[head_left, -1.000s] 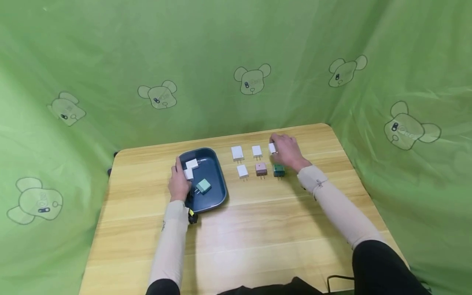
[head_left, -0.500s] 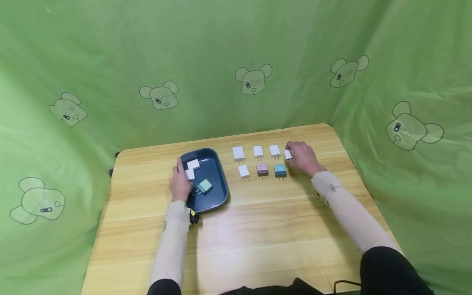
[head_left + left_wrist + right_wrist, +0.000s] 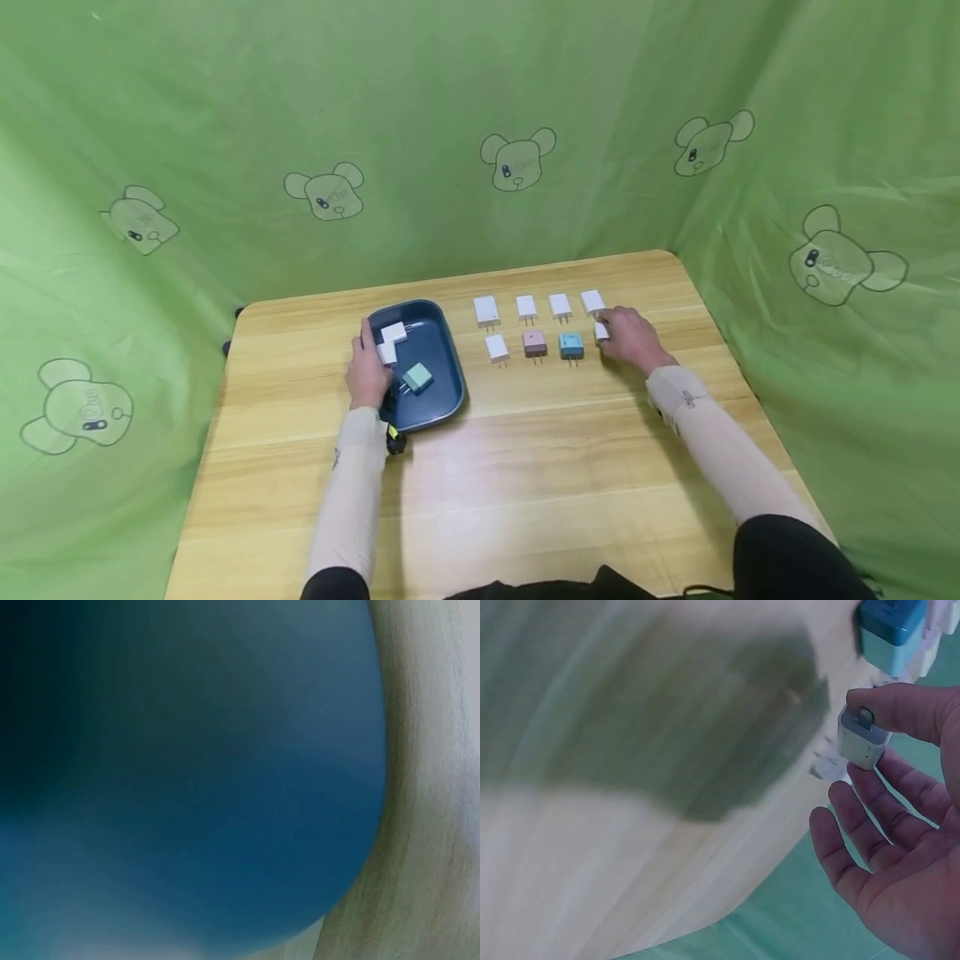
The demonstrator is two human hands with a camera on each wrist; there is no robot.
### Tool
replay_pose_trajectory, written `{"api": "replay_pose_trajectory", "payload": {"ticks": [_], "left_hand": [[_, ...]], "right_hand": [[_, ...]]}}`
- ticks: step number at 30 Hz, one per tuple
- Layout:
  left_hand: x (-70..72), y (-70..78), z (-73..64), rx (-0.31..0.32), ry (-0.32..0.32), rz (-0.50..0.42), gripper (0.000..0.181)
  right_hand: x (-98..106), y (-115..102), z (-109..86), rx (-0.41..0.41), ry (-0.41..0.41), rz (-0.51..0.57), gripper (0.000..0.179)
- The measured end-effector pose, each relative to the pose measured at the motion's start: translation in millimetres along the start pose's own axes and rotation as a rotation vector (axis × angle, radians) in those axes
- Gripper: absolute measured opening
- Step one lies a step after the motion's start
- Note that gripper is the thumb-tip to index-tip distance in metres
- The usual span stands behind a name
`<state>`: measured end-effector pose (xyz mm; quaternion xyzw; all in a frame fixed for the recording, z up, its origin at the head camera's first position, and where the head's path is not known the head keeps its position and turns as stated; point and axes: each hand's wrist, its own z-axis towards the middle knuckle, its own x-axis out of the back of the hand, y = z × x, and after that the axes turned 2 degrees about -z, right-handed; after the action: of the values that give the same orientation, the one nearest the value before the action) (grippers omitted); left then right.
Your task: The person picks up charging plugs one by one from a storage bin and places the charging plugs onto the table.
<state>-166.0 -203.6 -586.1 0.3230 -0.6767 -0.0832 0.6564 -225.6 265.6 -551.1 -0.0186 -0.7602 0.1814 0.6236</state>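
Note:
In the head view my left hand (image 3: 367, 372) holds the left rim of a dark blue tray (image 3: 444, 392); the left wrist view is mostly filled by that tray's blue surface (image 3: 300, 810). Two white chargers (image 3: 393, 332) and a mint green charger (image 3: 417, 377) lie in the tray. My right hand (image 3: 633, 340) pinches a small white charger (image 3: 602, 332) at the right end of the front row. The right wrist view shows its thumb and fingertips on this charger (image 3: 865, 742), whose grey end has a port, while the other fingers are spread.
The back row holds several white chargers (image 3: 527, 307). In front of them lie a white charger (image 3: 497, 348), a pink one (image 3: 534, 342) and a blue one (image 3: 571, 345), prongs toward me. A green curtain (image 3: 420, 233) surrounds the wooden table (image 3: 510, 467).
One white charger was set in the back row, then another was placed at its right end. My right hand has moved right and toward me with a further charger. The left hand stayed put.

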Motion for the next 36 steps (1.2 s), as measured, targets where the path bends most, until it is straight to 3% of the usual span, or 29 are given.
{"api": "replay_pose_trajectory", "payload": {"ticks": [14,21,31,36], "left_hand": [[-0.8,0.2,1.5,0.002,0.001,-0.015,0.109],[-1.7,-2.0,1.1,0.0,0.002,-0.013,0.109],[-1.2,-3.8,2.2,-0.001,0.005,-0.011,0.111],[-1.1,-3.1,2.8,-0.009,0.007,-0.021,0.11]], "right_hand": [[-14,14,-14.6,0.016,0.067,-0.034,0.035],[-22,16,-17.0,0.077,0.096,-0.123,0.011],[-12,9,-20.4,0.079,0.009,-0.131,0.033],[0,-1,-15.2,0.072,0.062,-0.107,0.046]]}}
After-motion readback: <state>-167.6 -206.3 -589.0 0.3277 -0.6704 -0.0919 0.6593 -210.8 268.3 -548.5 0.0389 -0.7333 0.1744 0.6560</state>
